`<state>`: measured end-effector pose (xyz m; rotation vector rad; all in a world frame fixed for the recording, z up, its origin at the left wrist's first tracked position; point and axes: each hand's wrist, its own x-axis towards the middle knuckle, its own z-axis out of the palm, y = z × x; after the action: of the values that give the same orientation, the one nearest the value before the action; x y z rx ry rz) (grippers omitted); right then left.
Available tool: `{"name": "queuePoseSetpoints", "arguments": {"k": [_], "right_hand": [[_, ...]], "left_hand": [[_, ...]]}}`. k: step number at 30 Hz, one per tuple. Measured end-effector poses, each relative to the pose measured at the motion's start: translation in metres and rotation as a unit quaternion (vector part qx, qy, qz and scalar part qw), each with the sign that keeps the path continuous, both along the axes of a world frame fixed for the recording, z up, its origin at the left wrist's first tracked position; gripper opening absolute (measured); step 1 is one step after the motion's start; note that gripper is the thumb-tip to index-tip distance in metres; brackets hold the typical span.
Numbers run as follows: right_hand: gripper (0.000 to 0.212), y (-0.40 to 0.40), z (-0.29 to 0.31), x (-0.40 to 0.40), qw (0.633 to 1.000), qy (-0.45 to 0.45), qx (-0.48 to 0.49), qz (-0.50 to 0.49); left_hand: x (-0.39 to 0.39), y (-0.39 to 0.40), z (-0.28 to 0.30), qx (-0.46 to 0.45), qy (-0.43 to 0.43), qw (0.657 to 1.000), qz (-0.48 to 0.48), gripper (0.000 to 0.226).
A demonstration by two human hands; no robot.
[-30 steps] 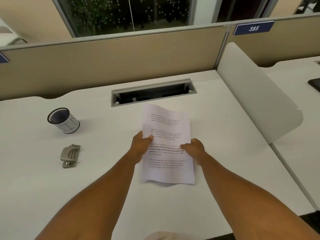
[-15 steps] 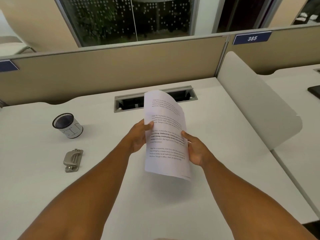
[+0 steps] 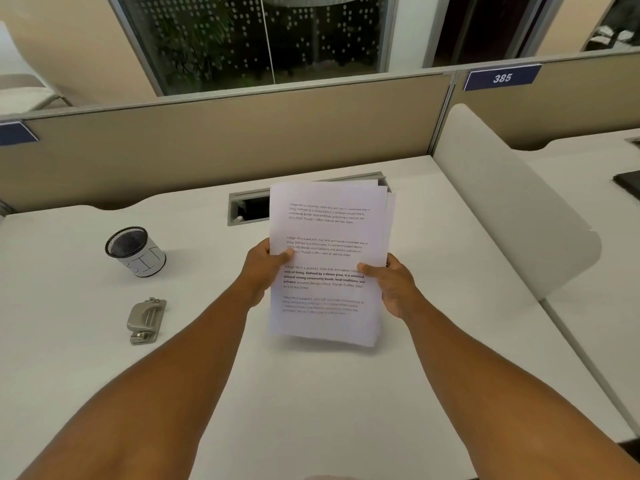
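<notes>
The fingers [image 3: 285, 254] of the left hand [image 3: 258, 268] curl round the left edge of a thin stack of white printed paper sheets [image 3: 329, 230], thumb on the front page, and the right hand [image 3: 394, 285] grips the right edge likewise. The stack is held nearly upright over the middle of the white table [image 3: 311, 393], hiding part of the grey cable slot [image 3: 247, 209]. Well to its left sit a black mesh pen cup [image 3: 136, 252] and a grey metal hole punch [image 3: 145, 320].

Dim, warm indoor light, soft shadows, slight overall blur, wide-angle bending at the edges.
</notes>
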<state>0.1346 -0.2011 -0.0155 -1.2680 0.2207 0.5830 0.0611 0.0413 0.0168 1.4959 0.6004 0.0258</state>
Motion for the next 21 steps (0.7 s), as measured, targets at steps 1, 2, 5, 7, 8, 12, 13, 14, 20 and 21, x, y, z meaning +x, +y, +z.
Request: {"name": "queuePoseSetpoints", "arguments": {"k": [1,2,5,7,8,12,13,14,20,21], "right_hand": [[0.036,0.002,0.001,0.001,1.0,-0.022,-0.019,0.001],[0.034,0.003,0.003,0.002,0.998,-0.042,-0.036,0.0],[0.031,0.008,0.009,0.003,0.993,-0.092,-0.076,0.0],[0.029,0.011,0.014,0.004,0.988,-0.118,-0.098,-0.002],[0.03,0.013,0.017,0.004,0.986,-0.13,-0.104,-0.003],[0.038,0.019,0.029,0.004,0.979,-0.17,-0.114,-0.009],[0.039,0.02,0.032,0.004,0.977,-0.177,-0.117,-0.013],[0.041,0.02,0.034,0.004,0.976,-0.183,-0.12,-0.017],[0.045,0.024,0.037,0.003,0.961,-0.215,-0.176,0.008],[0.045,0.025,0.036,0.002,0.958,-0.219,-0.183,0.011]], "left_hand": [[0.0,-0.001,0.0,0.006,-0.01,1.0,0.004,0.028],[0.0,-0.002,-0.001,0.012,-0.02,1.0,0.008,0.028],[0.0,-0.006,0.0,0.045,-0.043,0.998,0.018,0.026],[0.0,-0.008,0.0,0.057,-0.062,0.996,0.023,0.024],[0.0,-0.008,0.0,0.059,-0.073,0.995,0.026,0.023],[0.0,-0.007,0.004,0.053,-0.106,0.992,0.044,0.024],[0.0,-0.006,0.004,0.052,-0.112,0.991,0.044,0.025],[0.0,-0.006,0.004,0.051,-0.117,0.991,0.042,0.025],[-0.002,-0.009,0.001,0.041,-0.12,0.991,0.043,0.028],[-0.002,-0.009,0.001,0.04,-0.12,0.991,0.041,0.029]]}}
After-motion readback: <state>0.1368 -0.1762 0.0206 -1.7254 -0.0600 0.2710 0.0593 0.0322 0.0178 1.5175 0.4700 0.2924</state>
